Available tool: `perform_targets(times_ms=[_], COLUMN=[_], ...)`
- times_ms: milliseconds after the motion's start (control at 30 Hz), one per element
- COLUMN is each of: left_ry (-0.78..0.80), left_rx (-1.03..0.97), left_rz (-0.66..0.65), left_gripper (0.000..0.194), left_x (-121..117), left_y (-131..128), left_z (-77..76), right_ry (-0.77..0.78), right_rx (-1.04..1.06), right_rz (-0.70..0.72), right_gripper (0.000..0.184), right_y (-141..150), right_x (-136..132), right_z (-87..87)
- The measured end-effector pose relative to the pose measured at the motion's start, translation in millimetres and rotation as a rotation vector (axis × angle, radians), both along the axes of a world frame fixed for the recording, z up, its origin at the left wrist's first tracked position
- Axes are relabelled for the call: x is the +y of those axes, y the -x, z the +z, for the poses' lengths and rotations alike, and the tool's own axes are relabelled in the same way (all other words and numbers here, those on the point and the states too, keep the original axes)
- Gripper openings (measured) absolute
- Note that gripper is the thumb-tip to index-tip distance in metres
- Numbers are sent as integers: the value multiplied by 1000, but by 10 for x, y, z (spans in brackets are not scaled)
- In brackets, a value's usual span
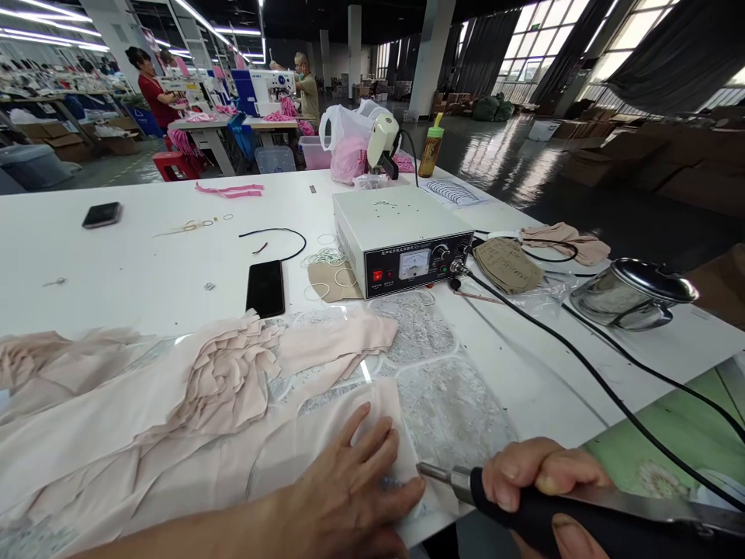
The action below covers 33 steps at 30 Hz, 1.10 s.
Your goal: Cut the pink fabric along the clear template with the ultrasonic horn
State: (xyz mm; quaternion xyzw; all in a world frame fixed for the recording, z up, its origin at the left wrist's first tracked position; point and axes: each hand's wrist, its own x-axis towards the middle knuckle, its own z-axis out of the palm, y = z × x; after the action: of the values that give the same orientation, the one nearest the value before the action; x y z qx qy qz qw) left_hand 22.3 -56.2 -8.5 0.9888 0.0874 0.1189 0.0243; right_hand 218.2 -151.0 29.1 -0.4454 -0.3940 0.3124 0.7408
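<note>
My left hand [349,497] lies with spread fingers on pale pink fabric [381,400], pressing it against a glossy patterned mat [459,407]. My right hand [544,473] is wrapped round an ultrasonic handpiece [524,508] with a black body. Its pointed metal tip reaches the fabric's right edge, close to my left fingertips; whether it touches cannot be made out. To the left, more fabric strips lie in layers, with a ruffled, cut-edged bunch [226,380] among them. Behind the mat stands the white control box [401,225] with a black front panel, a cable plugged into it.
Black cables [559,334] run across the right side, near a steel mug [632,291] and brown card templates [506,264]. Phones [266,287], small scissors [189,226] and pink strips [233,190] lie on the white table [145,264]. Two people work at sewing machines beyond.
</note>
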Motion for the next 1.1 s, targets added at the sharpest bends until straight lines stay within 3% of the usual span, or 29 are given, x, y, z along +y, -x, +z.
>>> perform_targets(times_ms=[100, 467, 733, 1100], left_ry=[-11, -76, -90, -93], left_rx=[-5, -29, -21, 60], left_rz=[-3, -51, -72, -74], left_gripper=[60, 57, 60, 66], left_x=[13, 60, 86, 99], left_y=[-1, 26, 32, 52], left_z=[-12, -123, -83, -1], right_ry=[-18, -244, -240, -225], right_rx=[61, 64, 21, 46], right_rz=[-79, -40, -5, -42], right_gripper=[7, 11, 11, 11], right_y=[35, 24, -6, -6], right_x=[25, 447, 573, 598], right_z=[9, -252, -365, -380])
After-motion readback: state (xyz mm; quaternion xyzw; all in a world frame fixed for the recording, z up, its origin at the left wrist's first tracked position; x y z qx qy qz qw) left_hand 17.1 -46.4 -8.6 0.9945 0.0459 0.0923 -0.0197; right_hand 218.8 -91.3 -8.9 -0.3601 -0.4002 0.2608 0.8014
